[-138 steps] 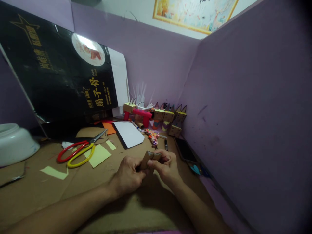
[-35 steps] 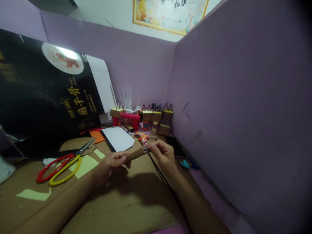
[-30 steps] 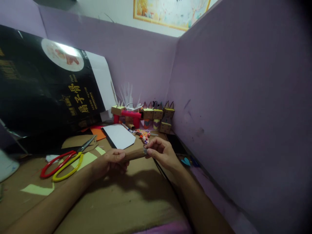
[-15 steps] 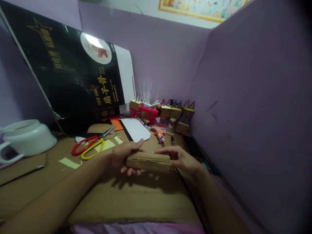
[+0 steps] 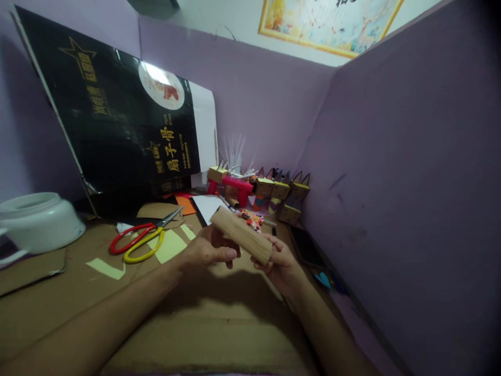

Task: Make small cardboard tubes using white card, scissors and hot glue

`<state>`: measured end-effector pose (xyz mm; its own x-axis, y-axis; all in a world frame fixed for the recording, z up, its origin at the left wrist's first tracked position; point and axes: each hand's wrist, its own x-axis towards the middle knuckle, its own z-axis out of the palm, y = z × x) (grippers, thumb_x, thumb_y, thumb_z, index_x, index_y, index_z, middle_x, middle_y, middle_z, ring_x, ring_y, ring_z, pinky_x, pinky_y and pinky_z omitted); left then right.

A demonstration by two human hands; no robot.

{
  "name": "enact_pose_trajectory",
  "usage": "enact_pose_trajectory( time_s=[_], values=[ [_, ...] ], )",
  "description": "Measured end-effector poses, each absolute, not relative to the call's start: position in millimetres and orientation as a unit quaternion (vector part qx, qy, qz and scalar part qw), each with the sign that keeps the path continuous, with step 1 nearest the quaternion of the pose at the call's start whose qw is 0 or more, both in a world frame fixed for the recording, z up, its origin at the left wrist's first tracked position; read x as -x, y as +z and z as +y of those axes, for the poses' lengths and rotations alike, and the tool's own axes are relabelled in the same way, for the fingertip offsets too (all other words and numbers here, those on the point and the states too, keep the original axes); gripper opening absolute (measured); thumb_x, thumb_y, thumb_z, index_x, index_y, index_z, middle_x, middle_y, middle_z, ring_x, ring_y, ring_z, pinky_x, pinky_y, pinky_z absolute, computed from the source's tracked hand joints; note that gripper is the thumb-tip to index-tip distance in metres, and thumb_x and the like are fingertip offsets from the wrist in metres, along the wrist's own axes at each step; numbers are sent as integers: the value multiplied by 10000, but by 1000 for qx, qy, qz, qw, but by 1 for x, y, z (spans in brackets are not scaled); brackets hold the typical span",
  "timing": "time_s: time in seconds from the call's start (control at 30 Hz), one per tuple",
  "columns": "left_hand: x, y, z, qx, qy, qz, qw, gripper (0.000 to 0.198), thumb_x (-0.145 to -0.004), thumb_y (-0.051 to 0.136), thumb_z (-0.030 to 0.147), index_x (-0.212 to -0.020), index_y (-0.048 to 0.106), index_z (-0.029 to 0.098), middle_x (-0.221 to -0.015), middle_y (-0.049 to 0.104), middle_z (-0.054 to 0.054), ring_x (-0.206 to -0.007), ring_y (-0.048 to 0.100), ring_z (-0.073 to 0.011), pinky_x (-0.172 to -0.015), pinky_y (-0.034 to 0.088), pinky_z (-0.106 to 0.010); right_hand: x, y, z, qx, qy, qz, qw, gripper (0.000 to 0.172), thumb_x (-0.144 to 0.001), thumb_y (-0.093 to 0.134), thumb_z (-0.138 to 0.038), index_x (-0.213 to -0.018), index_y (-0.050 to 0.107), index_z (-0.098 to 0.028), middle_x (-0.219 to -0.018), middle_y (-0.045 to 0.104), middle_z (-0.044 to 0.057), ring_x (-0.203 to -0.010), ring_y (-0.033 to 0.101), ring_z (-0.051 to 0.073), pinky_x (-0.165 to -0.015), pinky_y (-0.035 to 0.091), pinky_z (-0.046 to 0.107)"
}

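A brown cardboard tube (image 5: 240, 234) is held up over the table, slanting from upper left down to the right. My right hand (image 5: 279, 263) grips its lower right end, with fingers wrapped beneath it. Just below the tube's left part, my left hand (image 5: 213, 250) has its thumb stretched out and its fingers apart; whether a fingertip touches the tube is hard to tell. Left of the hands lie scissors (image 5: 143, 241) with one red and one yellow handle, spread on pale yellow paper (image 5: 170, 246).
A white pot (image 5: 41, 222) stands at the far left. Behind, a black printed carton (image 5: 129, 120) leans on the purple wall. Cardboard figures with pointed ears (image 5: 279, 189) and a pink tube construction (image 5: 238, 185) line the back. A dark phone-like slab (image 5: 307, 245) lies right.
The tube has gone from level to slanted, its left end raised. My left hand has loosened from around it, while my right hand has taken a firmer hold of the right end.
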<state>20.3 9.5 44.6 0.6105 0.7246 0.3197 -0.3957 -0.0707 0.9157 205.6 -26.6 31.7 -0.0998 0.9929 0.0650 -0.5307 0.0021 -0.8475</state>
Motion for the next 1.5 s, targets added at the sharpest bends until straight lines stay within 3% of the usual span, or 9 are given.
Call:
enact_pose_trajectory(
  time_s=[0.27, 0.43, 0.77, 1.0, 1.2, 1.3, 1.37, 1.43, 1.5],
  values=[
    [-25, 34, 3, -561, 441, 114, 691, 543, -660, 721, 203, -1155, 496, 205, -1109, 599, -108, -678, 595, -163, -462, 461, -230, -189, 22, -33, 322, 620, -420, 580, 368, -500, 816, -294, -767, 590, -179, -564, 637, -16, -390, 570, 109, -364, 497, 202],
    [-24, 31, 1, -547, 414, 95, 722, 469, -698, 695, 202, -1137, 533, 210, -1037, 618, -88, -732, 606, -190, -475, 468, -230, -187, 21, -34, 340, 568, -476, 579, 360, -515, 805, -242, -728, 518, -200, -754, 668, 9, -522, 620, 143, -341, 506, 210],
    [-30, 32, -6, -563, 412, 75, 713, 399, -697, 704, 189, -1073, 571, 170, -912, 646, -81, -601, 599, -148, -491, 498, -244, -187, 18, -40, 395, 446, -519, 613, 305, -606, 734, -354, -640, 473, -200, -468, 522, -63, -297, 430, 68, -217, 347, 158],
    [-31, 22, 0, -557, 405, 67, 723, 350, -694, 713, 197, -1022, 602, 152, -798, 664, -64, -543, 593, -136, -444, 483, -218, -189, 12, -43, 381, 380, -585, 607, 340, -657, 689, -409, -632, 408, -219, -464, 495, -63, -314, 405, 65, -284, 310, 170],
    [-28, 22, 0, -556, 397, 80, 725, 392, -668, 723, 195, -1037, 592, 174, -865, 672, -67, -515, 564, -111, -405, 441, -194, -194, 4, -39, 396, 266, -644, 599, 275, -675, 654, -337, -604, 420, -211, -503, 467, -58, -387, 394, 73, -360, 323, 192],
    [-24, 28, 2, -562, 381, 90, 728, 420, -638, 731, 198, -1033, 590, 168, -935, 666, -89, -580, 583, -139, -425, 445, -209, -200, 11, -38, 368, 306, -665, 573, 256, -662, 689, -287, -631, 449, -204, -561, 527, -44, -471, 479, 95, -456, 385, 213],
    [-19, 34, 6, -563, 375, 98, 730, 440, -608, 739, 196, -1022, 596, 157, -911, 670, -86, -590, 578, -140, -439, 441, -211, -208, 20, -39, 342, 401, -682, 507, 238, -631, 734, -250, -745, 535, -190, -681, 602, -15, -588, 561, 124, -541, 431, 230],
    [-13, 39, 10, -559, 375, 117, 730, 456, -584, 740, 191, -1017, 602, 150, -892, 674, -81, -590, 569, -133, -434, 414, -199, -216, 27, -38, 321, 505, -679, 425, 363, -608, 765, -237, -922, 594, -181, -800, 644, 18, -706, 607, 153, -616, 462, 251],
    [-8, 42, 13, -552, 357, 140, 740, 502, -572, 739, 195, -1050, 591, 153, -902, 676, -84, -613, 574, -137, -424, 375, -185, -223, 31, -35, 331, 546, -646, 419, 346, -642, 754, -272, -949, 625, -177, -823, 661, 35, -737, 623, 158, -669, 482, 276]
  ],
)
